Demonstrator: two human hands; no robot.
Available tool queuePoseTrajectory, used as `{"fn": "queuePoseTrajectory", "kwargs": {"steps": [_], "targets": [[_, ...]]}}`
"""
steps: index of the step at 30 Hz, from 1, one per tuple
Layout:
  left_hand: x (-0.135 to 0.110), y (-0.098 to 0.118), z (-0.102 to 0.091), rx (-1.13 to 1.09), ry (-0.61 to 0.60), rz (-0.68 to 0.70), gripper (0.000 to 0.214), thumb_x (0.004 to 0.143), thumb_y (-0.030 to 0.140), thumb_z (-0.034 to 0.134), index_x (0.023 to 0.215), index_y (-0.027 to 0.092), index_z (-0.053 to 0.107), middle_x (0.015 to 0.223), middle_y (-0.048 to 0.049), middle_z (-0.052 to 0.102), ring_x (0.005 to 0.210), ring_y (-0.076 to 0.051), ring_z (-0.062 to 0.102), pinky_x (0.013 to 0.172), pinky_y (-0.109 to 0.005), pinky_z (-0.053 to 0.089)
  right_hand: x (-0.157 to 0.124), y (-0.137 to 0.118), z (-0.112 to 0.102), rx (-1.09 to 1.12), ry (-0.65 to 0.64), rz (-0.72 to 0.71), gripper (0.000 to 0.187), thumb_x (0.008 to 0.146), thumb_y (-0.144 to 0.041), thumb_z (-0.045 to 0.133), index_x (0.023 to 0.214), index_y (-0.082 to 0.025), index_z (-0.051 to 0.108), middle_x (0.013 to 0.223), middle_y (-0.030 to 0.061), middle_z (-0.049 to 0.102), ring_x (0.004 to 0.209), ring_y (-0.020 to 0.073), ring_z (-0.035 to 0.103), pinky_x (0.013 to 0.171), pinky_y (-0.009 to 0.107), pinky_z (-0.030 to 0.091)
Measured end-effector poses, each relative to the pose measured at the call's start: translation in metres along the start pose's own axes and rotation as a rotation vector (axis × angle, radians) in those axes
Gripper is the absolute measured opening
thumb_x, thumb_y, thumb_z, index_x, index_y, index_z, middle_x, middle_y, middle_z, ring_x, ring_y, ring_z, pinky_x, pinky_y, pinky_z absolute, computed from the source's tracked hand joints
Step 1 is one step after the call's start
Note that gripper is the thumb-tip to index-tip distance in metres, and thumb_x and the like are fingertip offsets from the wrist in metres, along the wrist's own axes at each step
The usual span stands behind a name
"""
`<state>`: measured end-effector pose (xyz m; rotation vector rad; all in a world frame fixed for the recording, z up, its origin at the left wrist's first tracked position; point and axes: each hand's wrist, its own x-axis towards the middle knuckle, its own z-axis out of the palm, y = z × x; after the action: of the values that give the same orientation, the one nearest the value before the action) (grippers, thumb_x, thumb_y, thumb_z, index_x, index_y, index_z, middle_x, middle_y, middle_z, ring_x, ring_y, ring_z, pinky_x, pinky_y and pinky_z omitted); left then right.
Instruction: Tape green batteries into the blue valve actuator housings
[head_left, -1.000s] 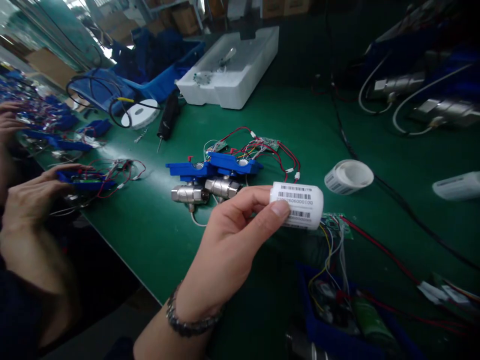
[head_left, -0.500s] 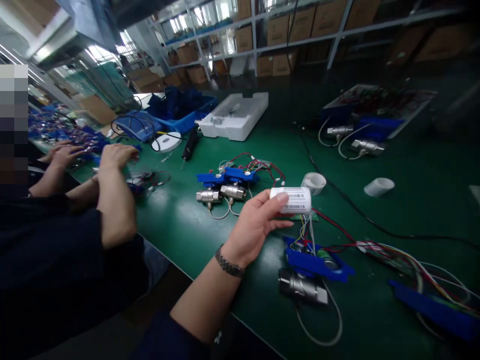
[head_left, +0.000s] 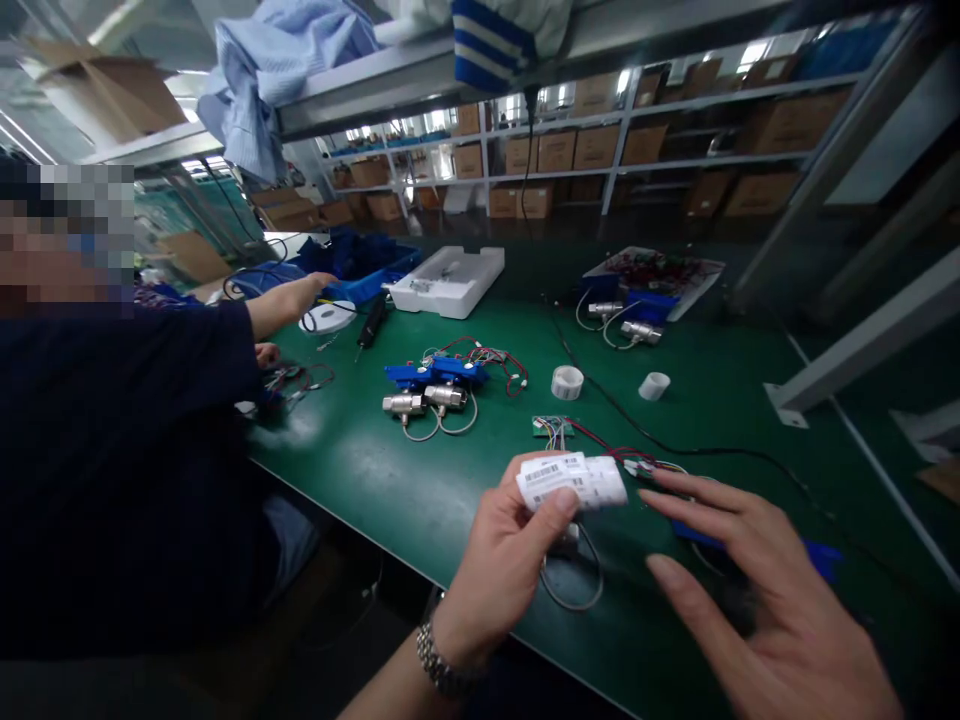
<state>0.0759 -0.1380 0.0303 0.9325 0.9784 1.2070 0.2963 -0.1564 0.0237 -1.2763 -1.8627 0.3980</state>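
My left hand (head_left: 517, 545) grips a roll of white barcode labels (head_left: 574, 482), its thumb pressed on the near side and a strip of labels coming off the left end. To the right of the roll, my right hand (head_left: 757, 580) is open, with thumb and fingers spread and nothing between them. Behind the roll lies a small green circuit board (head_left: 551, 428) with coloured wires. A looped grey cable (head_left: 581, 600) shows below my left hand, and the valve it belongs to is mostly hidden. My right hand partly covers a blue housing (head_left: 821, 558).
Two more label rolls, one (head_left: 567, 383) and another (head_left: 654, 386), stand farther back. Two valves with blue housings (head_left: 435, 375) lie left of centre. A black cable (head_left: 622, 415) crosses the green table (head_left: 360, 480). A co-worker (head_left: 150, 440) sits at left, near a black electric screwdriver (head_left: 371, 322).
My right hand has come into view from the right. The label roll in my left hand has moved lower, with a strip now loose. The co-worker's arm now reaches toward the blue bin.
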Motion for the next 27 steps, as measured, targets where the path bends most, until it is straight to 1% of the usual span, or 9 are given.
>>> {"fn": "queuePoseTrajectory", "kwargs": {"steps": [2, 5, 8, 10, 16, 18, 20, 22, 27], "targets": [[-0.008, -0.001, 0.003, -0.007, -0.033, 0.007, 0.045, 0.097, 0.047, 0.075, 0.131, 0.017, 0.073, 0.131, -0.013, 0.075, 0.113, -0.024, 0.07, 0.101, -0.035, 0.051, 0.009, -0.006, 0.011, 0.044, -0.019, -0.036, 0.025, 0.111, -0.051, 0.061, 0.129, -0.034, 0.066, 0.147, -0.0015, 0.055, 0.136, 0.0253, 0.051, 0.114, 0.04, 0.035], [-0.014, -0.004, 0.007, -0.085, -0.067, 0.019, 0.04, 0.099, 0.044, 0.072, 0.128, 0.017, 0.072, 0.127, -0.0104, 0.076, 0.117, -0.024, 0.069, 0.104, -0.033, 0.048, 0.014, -0.011, 0.019, 0.138, -0.072, -0.023, 0.016, 0.112, -0.047, 0.061, 0.112, -0.032, 0.068, 0.144, -0.0061, 0.055, 0.135, 0.0187, 0.051, 0.11, 0.03, 0.036], [-0.016, -0.006, 0.011, -0.17, -0.074, -0.003, 0.04, 0.098, 0.041, 0.071, 0.13, 0.016, 0.069, 0.117, -0.0084, 0.079, 0.109, -0.022, 0.072, 0.099, -0.031, 0.05, 0.012, -0.012, 0.019, 0.247, -0.127, 0.019, 0.017, 0.113, -0.043, 0.061, 0.103, -0.032, 0.07, 0.142, -0.0083, 0.056, 0.132, 0.0141, 0.053, 0.108, 0.023, 0.038], [-0.016, -0.006, 0.014, -0.184, -0.063, -0.013, 0.04, 0.097, 0.039, 0.071, 0.13, 0.016, 0.068, 0.113, -0.0078, 0.08, 0.103, -0.021, 0.073, 0.096, -0.031, 0.051, 0.01, -0.012, 0.018, 0.292, -0.129, 0.046, 0.017, 0.113, -0.042, 0.062, 0.101, -0.032, 0.07, 0.139, -0.0084, 0.057, 0.13, 0.0129, 0.055, 0.106, 0.02, 0.039], [-0.018, -0.002, 0.017, -0.142, -0.042, -0.026, 0.038, 0.095, 0.041, 0.073, 0.122, 0.015, 0.071, 0.113, -0.0077, 0.078, 0.099, -0.019, 0.071, 0.093, -0.029, 0.051, 0.006, -0.013, 0.016, 0.31, -0.114, 0.071, 0.018, 0.11, -0.043, 0.065, 0.098, -0.032, 0.073, 0.139, -0.0079, 0.057, 0.129, 0.0127, 0.056, 0.105, 0.017, 0.039], [-0.02, -0.001, 0.017, -0.11, -0.012, -0.043, 0.043, 0.089, 0.043, 0.081, 0.12, 0.015, 0.071, 0.111, -0.0072, 0.076, 0.094, -0.017, 0.069, 0.089, -0.028, 0.051, 0.005, -0.013, 0.016, 0.323, -0.102, 0.071, 0.019, 0.109, -0.043, 0.066, 0.096, -0.032, 0.074, 0.139, -0.0079, 0.057, 0.129, 0.0127, 0.056, 0.104, 0.017, 0.04], [-0.021, -0.001, 0.017, -0.087, 0.009, -0.068, 0.052, 0.079, 0.04, 0.091, 0.119, 0.015, 0.069, 0.102, -0.0048, 0.075, 0.085, -0.014, 0.066, 0.081, -0.026, 0.05, 0.003, -0.013, 0.017, 0.333, -0.094, 0.068, 0.016, 0.109, -0.043, 0.068, 0.099, -0.033, 0.075, 0.14, -0.0076, 0.057, 0.129, 0.0131, 0.057, 0.104, 0.018, 0.041], [-0.023, 0.0, 0.018, -0.067, 0.027, -0.081, 0.055, 0.074, 0.036, 0.096, 0.117, 0.015, 0.067, 0.092, -0.0021, 0.072, 0.077, -0.012, 0.061, 0.075, -0.024, 0.048, 0.001, -0.013, 0.018, 0.331, -0.091, 0.059, 0.013, 0.109, -0.044, 0.069, 0.104, -0.034, 0.077, 0.141, -0.0071, 0.056, 0.13, 0.0137, 0.057, 0.106, 0.018, 0.041], [-0.027, 0.005, 0.016, -0.039, 0.043, -0.087, 0.047, 0.079, 0.034, 0.092, 0.113, 0.014, 0.066, 0.085, 0.0005, 0.067, 0.071, -0.009, 0.055, 0.069, -0.023, 0.043, -0.002, -0.012, 0.018, 0.319, -0.087, 0.056, 0.015, 0.108, -0.045, 0.069, 0.106, -0.034, 0.078, 0.142, -0.0051, 0.057, 0.132, 0.0164, 0.056, 0.106, 0.021, 0.043]]}}
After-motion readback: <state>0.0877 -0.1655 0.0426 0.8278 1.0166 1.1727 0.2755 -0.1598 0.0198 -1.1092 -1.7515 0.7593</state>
